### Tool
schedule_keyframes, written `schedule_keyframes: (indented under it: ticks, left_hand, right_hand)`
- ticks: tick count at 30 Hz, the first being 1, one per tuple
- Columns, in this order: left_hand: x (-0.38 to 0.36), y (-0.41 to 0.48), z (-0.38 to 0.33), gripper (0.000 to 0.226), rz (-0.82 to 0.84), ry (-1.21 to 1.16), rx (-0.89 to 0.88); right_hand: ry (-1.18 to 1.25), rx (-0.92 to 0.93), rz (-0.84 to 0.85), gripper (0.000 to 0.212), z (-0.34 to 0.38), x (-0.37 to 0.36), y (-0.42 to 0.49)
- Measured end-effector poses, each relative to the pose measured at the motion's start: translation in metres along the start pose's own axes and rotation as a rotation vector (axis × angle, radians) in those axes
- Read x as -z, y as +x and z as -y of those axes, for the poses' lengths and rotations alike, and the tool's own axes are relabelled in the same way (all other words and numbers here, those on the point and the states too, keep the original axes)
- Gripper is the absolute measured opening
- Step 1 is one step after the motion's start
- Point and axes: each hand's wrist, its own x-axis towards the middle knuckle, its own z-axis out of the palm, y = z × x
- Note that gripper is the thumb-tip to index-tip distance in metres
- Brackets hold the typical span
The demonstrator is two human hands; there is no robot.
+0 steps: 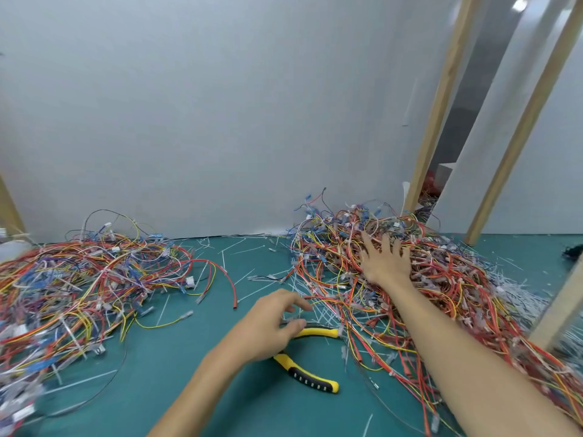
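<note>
Tangled plastic-coated wires (pixel 79 279) sprawl at left on green mat (pixel 189 389); left hand (pixel 271 323), loosely curled, grasping nothing, hangs over yellow-black pliers (pixel 312 378); right hand (pixel 383 263) presses flat, fingers splayed, released, on right wire heap (pixel 441 279)

Right hand (pixel 383 263) reaches forward, splayed flat; left hand (pixel 274 323) loosely curled.
</note>
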Motion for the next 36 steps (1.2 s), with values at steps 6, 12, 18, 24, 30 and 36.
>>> schedule_keyframes:
  ticks: [6, 12, 18, 24, 30, 36]
  left_hand:
    - [0.010, 0.003, 0.024, 0.019, -0.081, 0.079, 0.082]
    - [0.020, -0.005, 0.055, 0.023, -0.144, 0.211, 0.200]
    - [0.015, -0.014, 0.073, 0.023, -0.190, 0.262, 0.202]
    - [0.014, -0.019, 0.077, 0.030, -0.280, 0.171, 0.128]
    - [0.010, -0.020, 0.072, 0.031, -0.277, 0.239, 0.174]
    - [0.009, -0.023, 0.069, 0.034, -0.288, 0.343, 0.198]
  right_hand:
    - [-0.008, 0.042, 0.000, 0.054, -0.006, 0.007, 0.006]
    - [0.018, 0.050, -0.132, 0.057, 0.026, 0.030, -0.022]
    - [0.207, 0.537, 0.010, 0.043, 0.108, 0.022, -0.117]
    - [0.122, 0.595, 0.046, 0.055, 0.147, -0.041, -0.175]
    - [0.165, 0.727, -0.121, 0.044, 0.143, -0.061, -0.181]
    - [0.192, 0.778, -0.188, 0.039, 0.140, -0.065, -0.180]
